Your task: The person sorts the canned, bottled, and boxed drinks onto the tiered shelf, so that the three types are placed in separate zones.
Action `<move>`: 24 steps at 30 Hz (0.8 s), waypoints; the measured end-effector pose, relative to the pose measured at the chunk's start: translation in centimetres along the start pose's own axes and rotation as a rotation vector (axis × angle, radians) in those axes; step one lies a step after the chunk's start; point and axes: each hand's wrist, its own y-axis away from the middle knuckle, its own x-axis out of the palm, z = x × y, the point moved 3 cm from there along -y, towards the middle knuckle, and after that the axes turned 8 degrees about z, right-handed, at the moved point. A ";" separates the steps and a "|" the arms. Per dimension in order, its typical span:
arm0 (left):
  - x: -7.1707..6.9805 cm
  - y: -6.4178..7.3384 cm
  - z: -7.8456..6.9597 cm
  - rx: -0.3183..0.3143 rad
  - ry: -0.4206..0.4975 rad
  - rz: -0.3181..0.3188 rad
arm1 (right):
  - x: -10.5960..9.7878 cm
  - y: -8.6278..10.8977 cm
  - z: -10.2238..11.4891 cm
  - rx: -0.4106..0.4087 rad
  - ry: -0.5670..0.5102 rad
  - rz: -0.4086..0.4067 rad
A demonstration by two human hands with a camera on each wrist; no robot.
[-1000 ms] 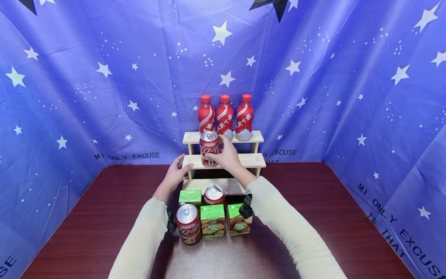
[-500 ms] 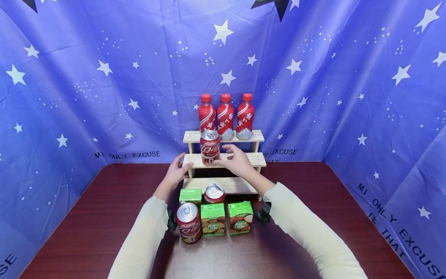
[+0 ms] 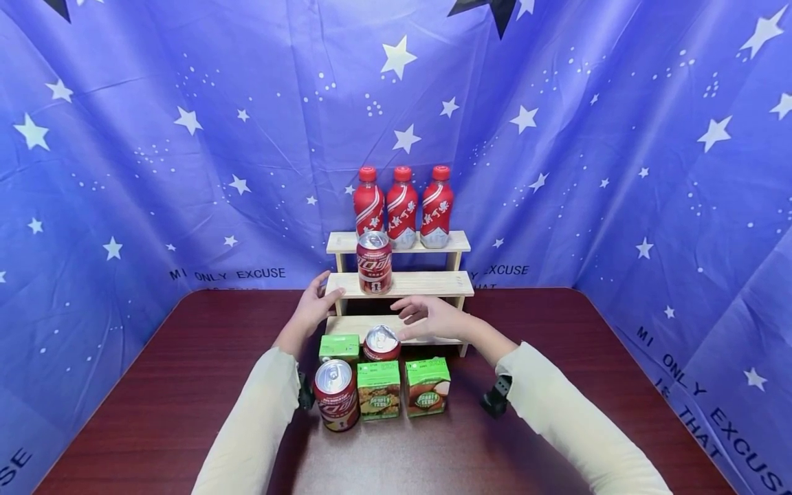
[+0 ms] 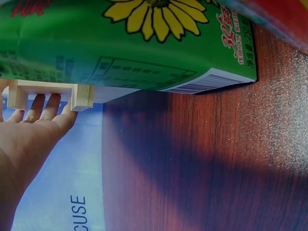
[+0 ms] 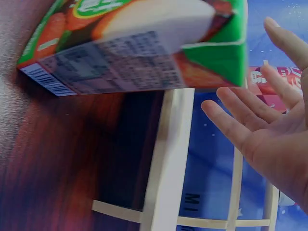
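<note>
My left hand [image 3: 314, 306] holds the left end of the middle step of a three-step wooden stand [image 3: 427, 283], thumb at the front and fingers round the side. In the left wrist view, its fingers [image 4: 48, 108] lie against the pale wood. A red soda can [image 3: 375, 265] stands upright on that middle step. Lower down, my right hand [image 3: 436, 320] holds nothing, its fingers spread and slightly bent. Its thumb side is right beside the top of another red can [image 3: 381, 342], which stands before the bottom step. The right wrist view shows those spread fingers [image 5: 236, 122] too.
Three red bottles [image 3: 403, 206] line the top step. Before the stand are a red can [image 3: 336, 395] and green drink cartons, one at the back left [image 3: 339, 347], one in the middle [image 3: 379, 390], one at right [image 3: 427, 387]. A starry blue curtain [image 3: 247, 137] surrounds the table [image 3: 185, 385].
My right hand has let go of the can on the middle step and drawn back down and right, to the can below. That upper can stays on the step. The left hand keeps its place.
</note>
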 end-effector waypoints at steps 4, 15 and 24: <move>0.1 0.0 0.0 0.004 0.000 0.000 | 0.4 0.0 -0.7 -0.038 0.009 0.079; 0.3 0.4 -0.4 0.002 0.000 -0.003 | 2.2 -1.2 -1.5 -0.087 -0.031 0.219; 0.1 0.1 -0.1 0.003 0.009 -0.006 | 2.9 -2.0 -1.7 -0.091 -0.017 0.263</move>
